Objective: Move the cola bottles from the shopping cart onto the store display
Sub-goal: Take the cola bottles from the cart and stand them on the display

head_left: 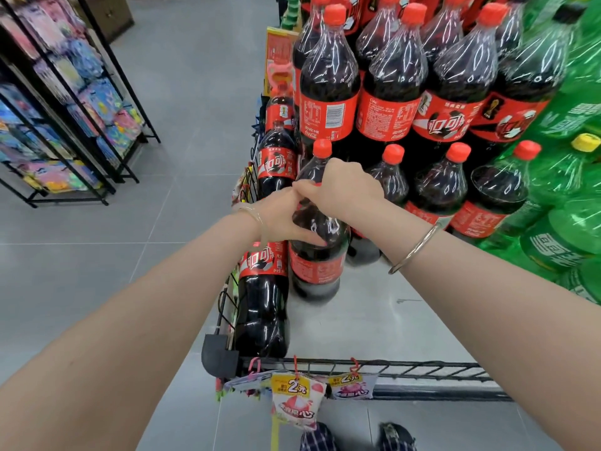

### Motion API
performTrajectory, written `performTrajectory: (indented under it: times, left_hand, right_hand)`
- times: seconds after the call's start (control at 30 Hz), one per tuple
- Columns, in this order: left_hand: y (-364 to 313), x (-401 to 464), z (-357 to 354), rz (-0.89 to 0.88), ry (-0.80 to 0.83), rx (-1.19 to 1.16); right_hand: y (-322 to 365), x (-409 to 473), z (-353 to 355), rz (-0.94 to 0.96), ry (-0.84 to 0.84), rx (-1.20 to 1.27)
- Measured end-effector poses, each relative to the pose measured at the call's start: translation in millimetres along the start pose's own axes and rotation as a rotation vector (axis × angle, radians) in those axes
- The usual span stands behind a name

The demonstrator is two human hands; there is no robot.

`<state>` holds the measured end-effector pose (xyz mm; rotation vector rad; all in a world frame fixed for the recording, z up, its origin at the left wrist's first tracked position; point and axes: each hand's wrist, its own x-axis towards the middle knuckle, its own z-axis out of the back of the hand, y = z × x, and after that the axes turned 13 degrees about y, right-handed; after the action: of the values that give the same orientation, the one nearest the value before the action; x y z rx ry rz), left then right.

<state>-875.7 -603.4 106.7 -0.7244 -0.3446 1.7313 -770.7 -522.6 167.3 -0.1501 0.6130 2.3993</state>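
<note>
Both hands grip one cola bottle [317, 255] at frame centre: right hand [344, 187] wrapped over its shoulder just below the red cap [322, 148], left hand [286, 216] with fingers [310, 239] pressed against its side; the bottle stands upright on the display shelf [374, 314], its base touching or nearly touching the bare shelf. Stacked wrapped cola bottles [390, 102] stand just behind, another cola bottle [263, 297] just left against the wire rail [374, 366]. Risk, as judged: releasing before the base seats flat could tip it into that neighbour or forward over the shelf edge.
</note>
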Motion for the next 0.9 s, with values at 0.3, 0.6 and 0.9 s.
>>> performTrajectory:
  times: [0.3, 0.6, 0.9]
  left_hand:
    - [-75, 16, 43, -0.183, -0.114, 0.067]
    - [-223, 104, -2, -0.395, 0.039, 0.218]
    - [-428, 183, -125, -0.628, 0.242, 0.346]
  right_hand:
    - [-26, -27, 69, -0.058, -0.195, 0.043]
    - [-175, -116, 143, -0.345, -0.322, 0.064]
    - [-361, -263, 172, -0.711, -0.323, 0.136]
